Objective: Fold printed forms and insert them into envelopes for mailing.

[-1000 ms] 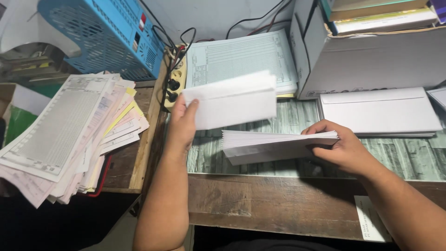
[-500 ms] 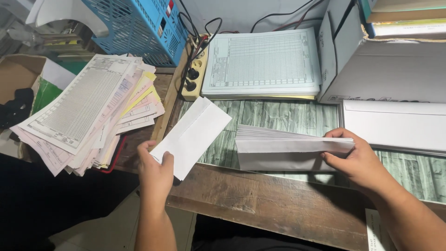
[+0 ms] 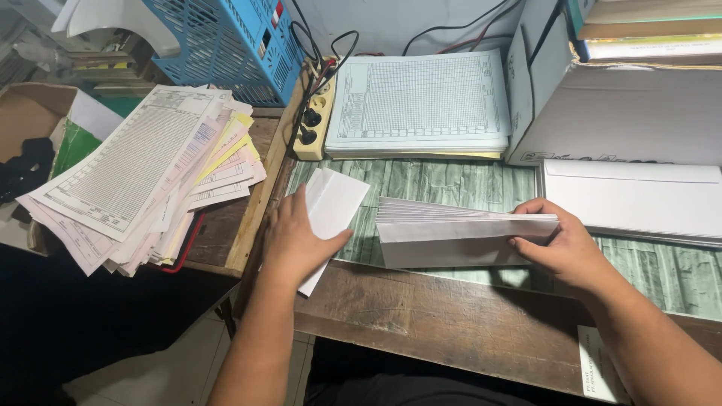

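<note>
My left hand (image 3: 295, 239) lies flat, fingers released, on one envelope (image 3: 335, 199) on the table (image 3: 421, 316); my right hand (image 3: 564, 244) grasps the envelope stack (image 3: 451, 231).

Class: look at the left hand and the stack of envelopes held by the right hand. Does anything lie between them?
Nothing visible. The left hand presses a single envelope on the desk; between that and the stack in the right hand shows only a strip of bare green desk mat.
</note>
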